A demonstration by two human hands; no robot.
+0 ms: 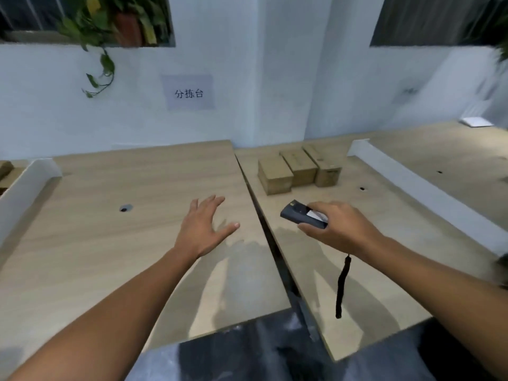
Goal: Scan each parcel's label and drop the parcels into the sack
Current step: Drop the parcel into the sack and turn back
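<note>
Three brown cardboard parcels (298, 169) stand side by side at the back of the right-hand wooden table (384, 243). My right hand (341, 226) grips a dark handheld scanner (302, 214) just in front of them, its nose pointing left and away; a black wrist strap (342, 287) hangs from it. My left hand (204, 226) hovers over the left wooden table (110, 243), fingers spread and straight, holding nothing. No sack is in view.
A dark gap (264, 229) runs between the two tables. White dividers (417, 182) (24, 188) stand at the right and left. More brown boxes (5, 171) peek in at the far left. A paper sign (189, 92) hangs on the wall.
</note>
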